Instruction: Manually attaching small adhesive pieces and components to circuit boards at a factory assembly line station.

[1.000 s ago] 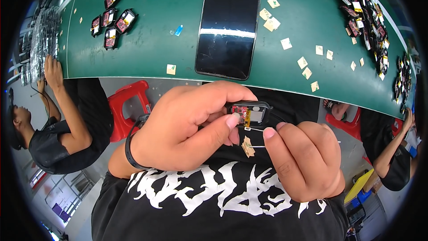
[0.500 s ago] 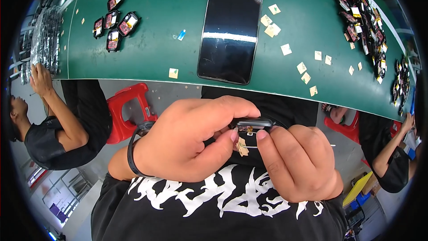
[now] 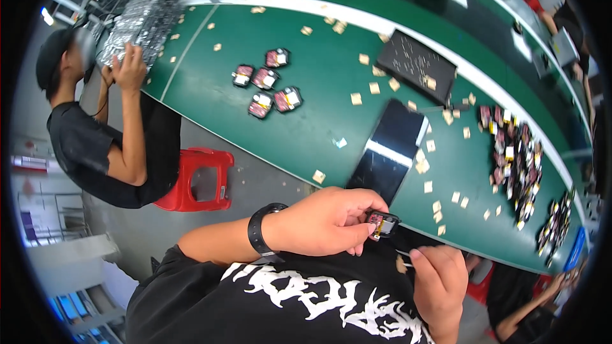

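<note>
So, far left: co-worker [image 3: 95,146] in black cap and dark top, hands up at a stack of shiny silvery packets [image 3: 143,25] by the table's end. Red stool [image 3: 220,200] stood below the edge of the green table [image 3: 255,146]. Five small black-framed modules [image 3: 265,79], red boards showing, sat in a loose cluster on the green.

Left hand [image 3: 322,223], black wristband [image 3: 257,232] on its wrist, had one module [image 3: 384,224] pinched between thumb and fingers, in front of the table edge, board side facing up toward the camera. Tan paper squares [image 3: 356,99] lay scattered across the middle and right of the table. Dark glossy slab [image 3: 382,150] lay on the table, its near end partly behind the left hand. Shallow black box [image 3: 415,67] was beyond it.

Right hand [image 3: 441,274], lower and apart from the module, had its fingers curled around a thin pale tool [image 3: 409,265]; tan scrap [image 3: 400,264] showed by the tip, attachment unclear. Two heaps of similar modules [image 3: 515,162] ran along the right side.
</note>
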A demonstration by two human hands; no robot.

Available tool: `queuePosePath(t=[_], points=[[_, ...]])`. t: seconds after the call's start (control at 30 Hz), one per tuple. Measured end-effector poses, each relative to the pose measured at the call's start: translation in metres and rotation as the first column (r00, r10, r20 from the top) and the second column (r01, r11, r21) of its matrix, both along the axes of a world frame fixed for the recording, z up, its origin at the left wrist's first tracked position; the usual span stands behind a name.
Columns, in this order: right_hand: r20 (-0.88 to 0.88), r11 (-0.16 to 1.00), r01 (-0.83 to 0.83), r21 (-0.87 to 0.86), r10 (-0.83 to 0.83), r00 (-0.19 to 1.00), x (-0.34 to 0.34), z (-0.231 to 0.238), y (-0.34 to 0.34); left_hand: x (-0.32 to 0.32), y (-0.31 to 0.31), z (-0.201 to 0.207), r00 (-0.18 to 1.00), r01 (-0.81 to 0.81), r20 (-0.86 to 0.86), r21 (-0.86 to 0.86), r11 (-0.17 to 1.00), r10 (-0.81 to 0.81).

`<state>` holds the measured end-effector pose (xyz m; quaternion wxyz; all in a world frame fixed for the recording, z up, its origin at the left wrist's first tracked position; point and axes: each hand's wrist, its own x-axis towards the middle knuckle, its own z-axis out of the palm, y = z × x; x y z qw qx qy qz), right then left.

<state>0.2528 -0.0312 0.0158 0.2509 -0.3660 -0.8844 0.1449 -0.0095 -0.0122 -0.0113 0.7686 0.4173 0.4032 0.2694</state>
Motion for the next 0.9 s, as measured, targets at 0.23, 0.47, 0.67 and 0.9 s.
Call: queuePosePath(t=[0.23, 0.47, 0.67, 0.9], points=[[-0.223, 0.927, 0.235, -0.293, -0.305, 0.926, 0.051, -0.014, -0.02, -0.058, 0.005, -0.004, 0.846, -0.402, -0.243, 0.292, 0.868, 0.474], [-0.23, 0.758, 0.369, -0.538, -0.554, 0.8, 0.09, -0.025, -0.007, -0.175, 0.0, -0.024, 0.436, -0.538, -0.416, 0.59, 0.602, 0.798], [-0.328, 0.699, 0.393, -0.597, -0.66, 0.675, 0.109, -0.032, 0.003, -0.234, 0.016, -0.054, 0.263, -0.443, -0.647, 0.578, 0.685, 0.716], [-0.203, 0.761, 0.623, -0.182, -0.648, 0.734, 0.13, -0.051, 0.03, -0.241, 0.032, -0.064, -0.099, 0.118, -0.676, 0.721, 0.683, 0.731]])
